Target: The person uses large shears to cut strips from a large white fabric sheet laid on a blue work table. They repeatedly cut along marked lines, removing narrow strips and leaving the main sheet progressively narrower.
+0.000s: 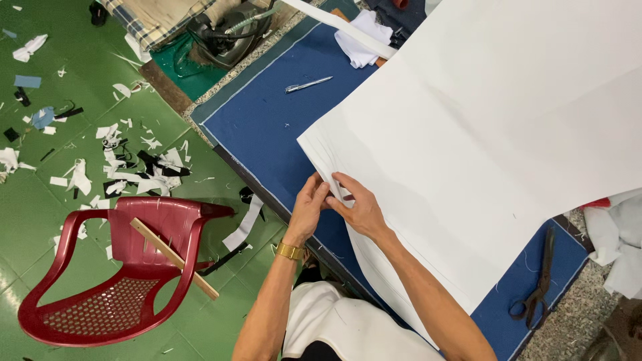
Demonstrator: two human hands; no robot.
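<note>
Where the white fabric ends in a stack of layered edges at the near side of the blue table, both hands meet and pinch that edge. The left hand, with a gold watch on its wrist, has its fingers closed on the edge from the left. The right hand grips the same spot from the right, thumb on top. The fabric lies spread over most of the table and hangs past its near rim. A silver pen rests on the bare blue surface well apart from the hands. Black scissors lie at the table's right end, just beside the fabric. On the green floor, strewn with scraps, stands a red chair with a wooden stick laid across it.
</note>
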